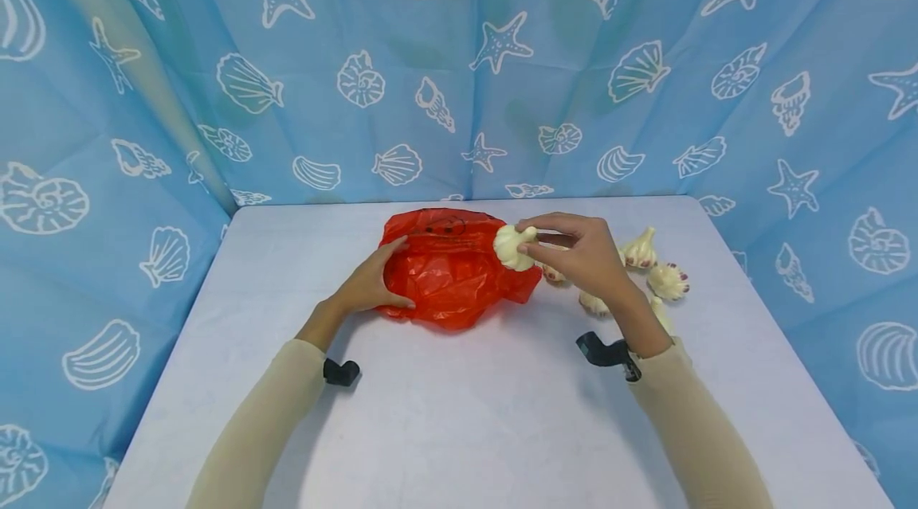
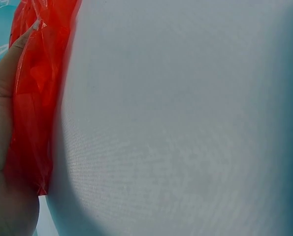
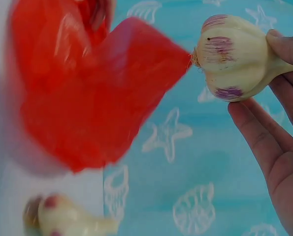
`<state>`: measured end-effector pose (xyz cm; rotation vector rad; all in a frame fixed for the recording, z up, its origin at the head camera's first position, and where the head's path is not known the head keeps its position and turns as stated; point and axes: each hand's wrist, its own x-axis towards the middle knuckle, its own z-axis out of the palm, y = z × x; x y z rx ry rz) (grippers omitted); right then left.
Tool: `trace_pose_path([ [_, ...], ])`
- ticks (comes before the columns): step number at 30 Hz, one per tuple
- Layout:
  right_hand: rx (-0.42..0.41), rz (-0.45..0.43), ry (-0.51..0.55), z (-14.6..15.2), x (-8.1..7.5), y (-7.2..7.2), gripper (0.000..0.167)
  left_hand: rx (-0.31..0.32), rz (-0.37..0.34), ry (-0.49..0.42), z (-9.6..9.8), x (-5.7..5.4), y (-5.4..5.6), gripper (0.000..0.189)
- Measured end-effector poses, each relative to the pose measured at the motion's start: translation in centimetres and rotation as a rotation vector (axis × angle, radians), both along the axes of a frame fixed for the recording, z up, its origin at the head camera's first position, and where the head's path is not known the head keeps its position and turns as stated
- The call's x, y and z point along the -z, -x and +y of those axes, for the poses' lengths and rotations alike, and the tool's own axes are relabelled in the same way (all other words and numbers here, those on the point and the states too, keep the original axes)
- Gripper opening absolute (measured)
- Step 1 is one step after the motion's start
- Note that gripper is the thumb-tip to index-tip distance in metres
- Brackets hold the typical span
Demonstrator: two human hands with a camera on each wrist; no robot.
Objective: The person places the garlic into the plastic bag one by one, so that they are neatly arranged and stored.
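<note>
A crumpled red plastic bag point(image 1: 445, 286) lies on the table, its mouth partly spread. My left hand point(image 1: 369, 279) holds the bag by its left edge, with thumb and fingers apart around the plastic. In the left wrist view, a fold of the bag point(image 2: 40, 93) lies against that hand point(image 2: 3, 128). Above the bag's right side, my right hand point(image 1: 577, 252) pinches a garlic bulb point(image 1: 511, 248) by the stem side. The right wrist view shows purple streaks on this bulb point(image 3: 235, 59), its root end turned toward the bag.
Several more garlic bulbs lie on the white table point(image 1: 459, 421) around and behind my right hand, among them one garlic bulb point(image 1: 668, 281) at the right and another point(image 1: 641, 249) farther back. A blue shell-print curtain point(image 1: 445, 39) hangs behind the table and along its sides.
</note>
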<state>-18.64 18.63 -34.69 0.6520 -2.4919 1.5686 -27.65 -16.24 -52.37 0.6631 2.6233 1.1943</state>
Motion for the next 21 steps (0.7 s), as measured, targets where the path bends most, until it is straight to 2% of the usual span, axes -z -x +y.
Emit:
trace_pose_path([
  [3,-0.047,0.006,0.03,-1.8,1.1,1.8,0.028,0.004,0.005,-0.003,-0.2,0.1,0.1,0.115],
  [8,-0.087,0.009,0.049,-5.0,3.8,4.3,0.028,0.011,0.0,0.006,-0.2,0.1,0.2,0.116],
  [13,-0.118,0.013,0.016,-8.2,5.4,5.4,0.03,0.007,0.006,0.006,-0.2,0.1,0.2,0.117],
  [21,-0.09,0.046,-0.064,-11.0,7.6,6.2,0.032,0.011,0.02,0.014,-0.5,0.4,0.2,0.116],
])
